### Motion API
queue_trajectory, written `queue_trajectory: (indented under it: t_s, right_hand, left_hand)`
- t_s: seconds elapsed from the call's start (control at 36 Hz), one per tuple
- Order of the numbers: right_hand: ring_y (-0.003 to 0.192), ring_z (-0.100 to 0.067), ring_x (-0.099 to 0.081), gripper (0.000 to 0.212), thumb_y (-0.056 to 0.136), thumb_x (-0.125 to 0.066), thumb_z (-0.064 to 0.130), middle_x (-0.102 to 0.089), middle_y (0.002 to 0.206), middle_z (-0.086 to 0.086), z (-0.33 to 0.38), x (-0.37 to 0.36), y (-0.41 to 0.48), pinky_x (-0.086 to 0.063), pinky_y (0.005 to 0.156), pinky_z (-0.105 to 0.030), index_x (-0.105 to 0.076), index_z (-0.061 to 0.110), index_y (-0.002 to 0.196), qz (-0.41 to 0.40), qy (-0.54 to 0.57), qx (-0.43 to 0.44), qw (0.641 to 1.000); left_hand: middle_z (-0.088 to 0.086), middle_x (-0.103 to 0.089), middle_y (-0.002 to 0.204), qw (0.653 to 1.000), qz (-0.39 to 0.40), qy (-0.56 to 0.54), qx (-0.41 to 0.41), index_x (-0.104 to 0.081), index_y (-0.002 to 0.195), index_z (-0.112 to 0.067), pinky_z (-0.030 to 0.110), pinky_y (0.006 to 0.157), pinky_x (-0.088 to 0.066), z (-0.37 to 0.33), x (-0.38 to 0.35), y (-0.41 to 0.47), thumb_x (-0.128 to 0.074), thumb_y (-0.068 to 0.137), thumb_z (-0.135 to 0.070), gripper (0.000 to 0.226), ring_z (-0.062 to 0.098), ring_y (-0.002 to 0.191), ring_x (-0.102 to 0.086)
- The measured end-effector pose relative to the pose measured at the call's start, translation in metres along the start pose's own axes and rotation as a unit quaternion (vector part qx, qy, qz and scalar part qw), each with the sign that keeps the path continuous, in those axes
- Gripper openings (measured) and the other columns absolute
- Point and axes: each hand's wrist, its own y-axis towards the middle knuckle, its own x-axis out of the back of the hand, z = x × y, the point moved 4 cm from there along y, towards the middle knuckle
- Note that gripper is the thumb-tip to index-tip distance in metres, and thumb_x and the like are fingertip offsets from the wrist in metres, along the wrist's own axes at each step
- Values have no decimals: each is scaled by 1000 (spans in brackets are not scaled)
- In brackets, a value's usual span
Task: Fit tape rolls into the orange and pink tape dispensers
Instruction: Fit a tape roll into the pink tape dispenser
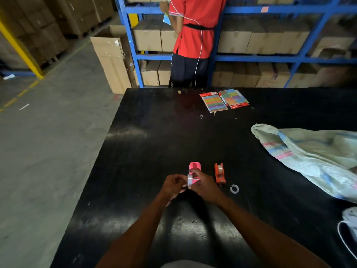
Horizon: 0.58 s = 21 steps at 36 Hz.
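Lower centre: tape roll [190, 180] pinched by left hand [173, 185]; pink dispenser [195, 169] gripped by right hand [205, 187]. Orange dispenser [219, 173] stood just right.

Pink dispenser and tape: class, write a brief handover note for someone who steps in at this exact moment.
Left hand: pinching a clear tape roll, blurred.
Right hand: gripping the pink dispenser on the black table.
Orange dispenser: beside it to the right, upright, a roll already seated.
Loose white ring: flat on the table, nearer than the orange dispenser.
Done: orange one loaded.
Left: seat the roll in the pink one; it seems not yet in.
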Motion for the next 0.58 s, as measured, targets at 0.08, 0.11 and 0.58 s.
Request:
queue_trajectory:
  t_s: [0.08, 0.11, 0.58]
  right_hand:
    - [96, -3, -66, 49, 81, -74, 21, -66, 116, 5, -2, 1, 1, -48, 78, -9, -56, 25, 126, -7, -17, 6, 1000]
    - [94, -3, -67, 48, 80, -75, 22, -68, 114, 6, -3, 2, 2, -50, 79, -12, -57, 27, 124, -7, -17, 5, 1000]
    - [102, -5, -58, 46, 80, -75, 23, -59, 117, 8, -11, 3, 13, -42, 81, -11, -57, 23, 122, -13, -83, 16, 996]
  left_hand:
    - [10, -68, 85, 1000, -10, 6, -6, -69, 100, -5, 12, 59, -54, -1, 1, 0, -56, 95, -4, 15, 8, 70, -66]
    - [10, -69, 85, 1000, -16, 8, -9, -70, 103, -1, 12, 58, -54, -1, 2, 0, -57, 94, -3, 16, 6, 67, -66]
    - [13, -77, 94, 999, -46, -3, 25, -77, 96, -8, 26, 71, -55, 4, 2, 10, -66, 86, -10, 15, 15, 80, -72]
